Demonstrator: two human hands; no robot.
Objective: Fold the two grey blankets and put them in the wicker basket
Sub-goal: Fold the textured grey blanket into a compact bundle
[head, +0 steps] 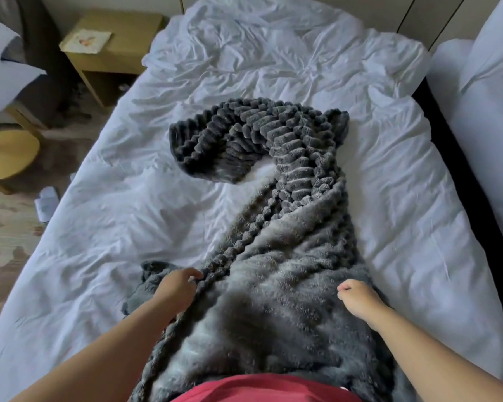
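Note:
A grey ribbed blanket [285,216] lies in a long bunched strip down the middle of the bed, its far end curled to the left. My left hand [177,285] pinches the blanket's left edge near me. My right hand [357,297] hovers over the blanket's right side with curled fingers that hold nothing I can see. A second bit of grey fabric [148,274] pokes out under the left edge. No wicker basket is in view.
The bed is covered by a crumpled white sheet [128,204]. A wooden nightstand [114,47] stands at the far left, a yellow chair [9,152] beside it. Another white bed [491,126] lies to the right across a dark gap.

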